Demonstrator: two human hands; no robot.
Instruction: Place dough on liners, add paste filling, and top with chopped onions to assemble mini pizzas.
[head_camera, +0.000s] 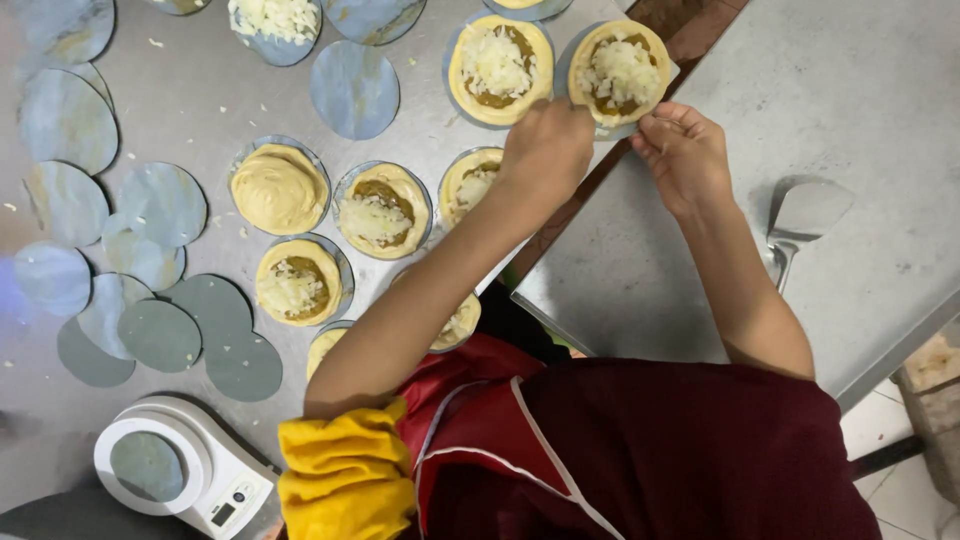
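Hands: left hand (545, 145) and right hand (682, 150) both close their fingertips on the near edge of one filled dough round (618, 72), pinching either the dough or the paper disc under it; I cannot tell which.
Dough round: it lies at the far right corner of the left steel table (190, 100), just beside the gap to the second table (850, 90), open-faced, with brown filling and grated white cheese heaped in the middle.
Neighbours: another topped round (498, 68) sits touching or nearly touching it on the left; three more topped rounds and one plain dough round (279, 188) lie nearer the body.
Spare discs: bare blue-grey paper discs (65, 120) overlap along the left side of the table.
Scale: a small white kitchen scale (185, 470) stands at the near left corner with one disc on its plate.
Scraper: a metal spatula (800, 215) lies apart on the second table, beyond the right hand.
Doing it well: my judgement is that the grip should stay at the rim, clear of the cheese, with even pressure from both hands so the soft dough neither tears nor spills filling, and the neighbouring round stays undisturbed.
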